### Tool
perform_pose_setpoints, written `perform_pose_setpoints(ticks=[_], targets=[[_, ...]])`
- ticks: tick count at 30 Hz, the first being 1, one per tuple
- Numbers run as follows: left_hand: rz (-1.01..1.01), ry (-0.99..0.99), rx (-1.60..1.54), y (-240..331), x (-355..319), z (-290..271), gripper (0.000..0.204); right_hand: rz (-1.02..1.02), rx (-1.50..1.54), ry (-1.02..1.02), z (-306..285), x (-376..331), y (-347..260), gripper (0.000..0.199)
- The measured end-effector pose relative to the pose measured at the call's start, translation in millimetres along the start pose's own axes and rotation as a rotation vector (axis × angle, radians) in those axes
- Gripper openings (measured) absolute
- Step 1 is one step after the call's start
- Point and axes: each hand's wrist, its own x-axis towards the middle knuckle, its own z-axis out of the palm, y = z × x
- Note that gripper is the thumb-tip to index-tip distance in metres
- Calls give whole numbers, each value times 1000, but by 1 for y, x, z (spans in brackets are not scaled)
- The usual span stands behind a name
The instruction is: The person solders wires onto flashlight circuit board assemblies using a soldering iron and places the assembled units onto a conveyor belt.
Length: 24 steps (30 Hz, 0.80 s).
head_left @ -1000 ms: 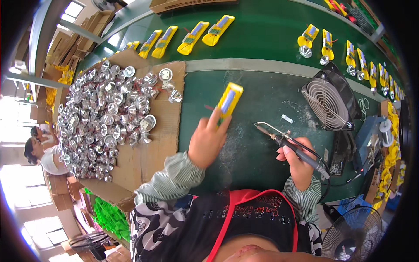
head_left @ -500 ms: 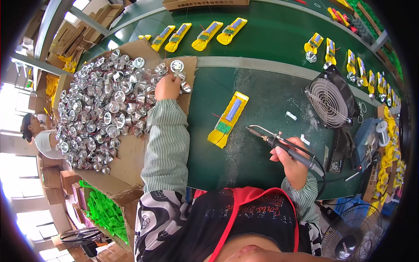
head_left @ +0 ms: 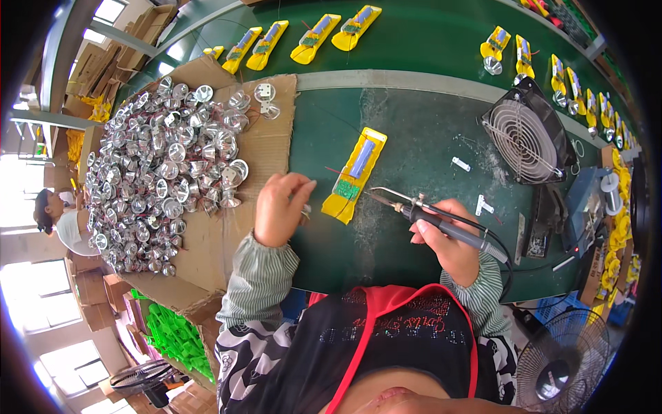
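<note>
My right hand point(head_left: 454, 254) is closed around a soldering iron point(head_left: 452, 232) with a thin curved metal tube beside its tip. The tip points left, close to the green circuit board point(head_left: 347, 189) in a yellow plastic shell point(head_left: 339, 208). A blue cylindrical battery point(head_left: 361, 159) lies in the same shell, and thin wires stick out of it. My left hand point(head_left: 277, 208) hovers left of the shell, fingers curled toward the thumb. Something small and shiny shows under these fingers, too hidden to name. Left of that hand, silvery reflector cups point(head_left: 176, 152) are heaped on cardboard point(head_left: 265, 155).
A square black fan point(head_left: 522, 134) stands at the right, near a solder spool point(head_left: 609, 183). Two small white pieces, one being a white bracket point(head_left: 485, 205), lie on the green bench. More yellow shells point(head_left: 316, 39) line the far side. Green parts point(head_left: 176, 334) fill a box at lower left.
My left hand has come back from the reflector cups toward me and right, to beside the yellow shell. My right hand still holds the soldering iron, its tip now nearer the circuit board.
</note>
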Motion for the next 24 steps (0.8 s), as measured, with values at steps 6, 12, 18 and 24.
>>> perform_pose_setpoints(ticks=[6,12,18,24], targets=[[150,12,-4,-3,-6,28,8,-3,24,-35,13,14,7,17],[150,-29,-50,-2,-12,31,8,40,40,-58,20,25,16,17],[122,-72,-61,2,-11,30,7,65,45,-40,23,29,18,16],[99,-74,-70,2,-11,29,6,24,-12,-85,22,32,22,16]])
